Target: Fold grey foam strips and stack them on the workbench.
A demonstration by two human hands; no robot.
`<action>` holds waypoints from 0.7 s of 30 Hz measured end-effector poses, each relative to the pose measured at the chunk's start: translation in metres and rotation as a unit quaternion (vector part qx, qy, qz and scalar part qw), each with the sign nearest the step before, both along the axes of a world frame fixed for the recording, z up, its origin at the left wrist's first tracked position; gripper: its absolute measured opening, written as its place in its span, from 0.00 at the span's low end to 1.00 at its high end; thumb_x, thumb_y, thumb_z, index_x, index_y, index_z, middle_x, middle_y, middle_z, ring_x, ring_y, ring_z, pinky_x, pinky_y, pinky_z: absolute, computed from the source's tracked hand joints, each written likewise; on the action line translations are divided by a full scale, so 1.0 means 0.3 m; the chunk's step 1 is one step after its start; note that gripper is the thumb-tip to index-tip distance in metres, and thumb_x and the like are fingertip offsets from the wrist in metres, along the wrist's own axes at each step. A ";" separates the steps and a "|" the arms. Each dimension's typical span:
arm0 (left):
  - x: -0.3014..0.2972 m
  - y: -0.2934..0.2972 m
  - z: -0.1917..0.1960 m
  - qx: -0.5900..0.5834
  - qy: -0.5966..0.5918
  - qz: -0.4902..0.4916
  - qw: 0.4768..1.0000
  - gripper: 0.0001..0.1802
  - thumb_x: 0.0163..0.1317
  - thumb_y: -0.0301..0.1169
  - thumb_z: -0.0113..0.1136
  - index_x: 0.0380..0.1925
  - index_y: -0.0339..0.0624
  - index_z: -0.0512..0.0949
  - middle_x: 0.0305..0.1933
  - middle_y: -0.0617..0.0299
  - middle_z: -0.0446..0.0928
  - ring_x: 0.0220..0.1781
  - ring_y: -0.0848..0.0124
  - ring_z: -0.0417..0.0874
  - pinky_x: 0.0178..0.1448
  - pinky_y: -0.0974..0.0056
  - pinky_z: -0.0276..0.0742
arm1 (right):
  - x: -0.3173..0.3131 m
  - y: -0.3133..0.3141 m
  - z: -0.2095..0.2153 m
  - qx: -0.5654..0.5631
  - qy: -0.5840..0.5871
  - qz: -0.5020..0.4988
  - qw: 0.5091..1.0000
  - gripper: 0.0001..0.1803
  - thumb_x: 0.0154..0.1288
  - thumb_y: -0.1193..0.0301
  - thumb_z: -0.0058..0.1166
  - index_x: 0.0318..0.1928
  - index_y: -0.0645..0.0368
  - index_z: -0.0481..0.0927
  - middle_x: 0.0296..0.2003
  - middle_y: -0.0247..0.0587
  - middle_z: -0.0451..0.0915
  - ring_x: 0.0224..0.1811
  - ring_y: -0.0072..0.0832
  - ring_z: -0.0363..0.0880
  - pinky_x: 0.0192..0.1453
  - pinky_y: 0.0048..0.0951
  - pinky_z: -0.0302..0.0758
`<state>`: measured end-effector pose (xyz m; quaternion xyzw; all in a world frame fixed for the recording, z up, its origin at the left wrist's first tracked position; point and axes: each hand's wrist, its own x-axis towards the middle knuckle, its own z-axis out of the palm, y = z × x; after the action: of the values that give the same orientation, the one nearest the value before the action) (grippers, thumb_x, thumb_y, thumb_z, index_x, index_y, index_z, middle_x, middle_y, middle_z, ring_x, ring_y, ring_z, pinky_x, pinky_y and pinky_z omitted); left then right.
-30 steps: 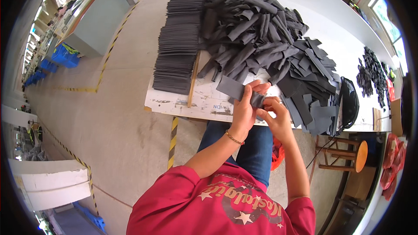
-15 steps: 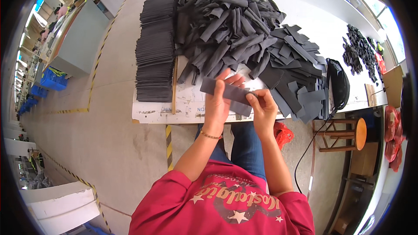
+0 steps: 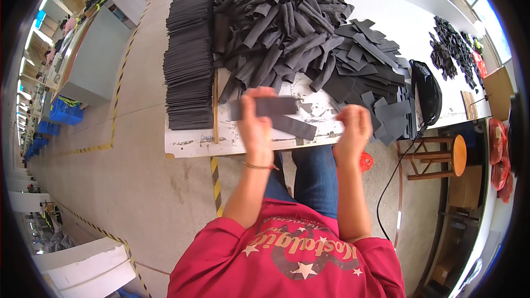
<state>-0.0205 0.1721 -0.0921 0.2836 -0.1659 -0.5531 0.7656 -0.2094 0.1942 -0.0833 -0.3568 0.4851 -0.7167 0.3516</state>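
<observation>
Right hand (image 3: 354, 128) moved off held strip (image 3: 276, 106); shirt (image 3: 221, 259) lettered.

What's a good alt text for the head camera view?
A person in red holds a flat dark strip in the left hand over a white table; the right hand, blurred, is apart from it. Beyond are a long dark stack and a loose heap of curled strips.

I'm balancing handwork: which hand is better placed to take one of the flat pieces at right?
Probably the right hand: blurred but seemingly empty, and nearer those flat pieces. The left hand holds a dark strip.
</observation>
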 end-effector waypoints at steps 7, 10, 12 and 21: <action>-0.033 -0.009 0.036 -0.004 0.012 -0.017 1.000 0.17 0.69 0.37 0.57 0.47 0.32 0.75 0.43 0.50 0.81 0.48 0.56 0.83 0.58 0.50 0.80 | 0.102 0.033 0.048 0.036 0.047 0.197 0.979 0.08 0.69 0.74 0.56 0.44 0.64 0.74 0.40 0.43 0.80 0.37 0.24 0.81 0.43 0.25 0.77; -0.037 0.005 0.033 0.006 0.002 -0.030 1.000 0.17 0.69 0.37 0.57 0.47 0.32 0.76 0.43 0.50 0.81 0.48 0.56 0.83 0.58 0.50 0.79 | 0.104 0.020 0.045 0.093 0.068 0.222 0.968 0.10 0.65 0.77 0.59 0.44 0.65 0.73 0.38 0.41 0.80 0.38 0.23 0.81 0.41 0.24 0.77; -0.041 0.007 0.027 0.008 0.004 -0.030 1.000 0.17 0.69 0.37 0.57 0.47 0.32 0.76 0.43 0.50 0.82 0.47 0.55 0.83 0.58 0.50 0.79 | 0.081 0.017 0.019 0.138 0.077 0.246 0.956 0.12 0.64 0.78 0.60 0.45 0.66 0.73 0.36 0.39 0.80 0.39 0.22 0.81 0.40 0.22 0.76; -0.088 0.036 0.013 -0.021 0.007 -0.082 0.996 0.17 0.68 0.36 0.59 0.48 0.33 0.76 0.43 0.48 0.82 0.47 0.55 0.84 0.58 0.52 0.79 | 0.075 0.019 0.008 0.077 0.056 0.165 0.982 0.06 0.69 0.74 0.56 0.37 0.65 0.80 0.31 0.25 0.75 0.36 0.13 0.69 0.42 0.16 0.66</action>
<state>-0.0467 0.1829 -0.0883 0.2490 -0.1952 -0.6120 0.7248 -0.1869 0.2000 -0.0808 -0.4433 0.4920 -0.5882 0.4642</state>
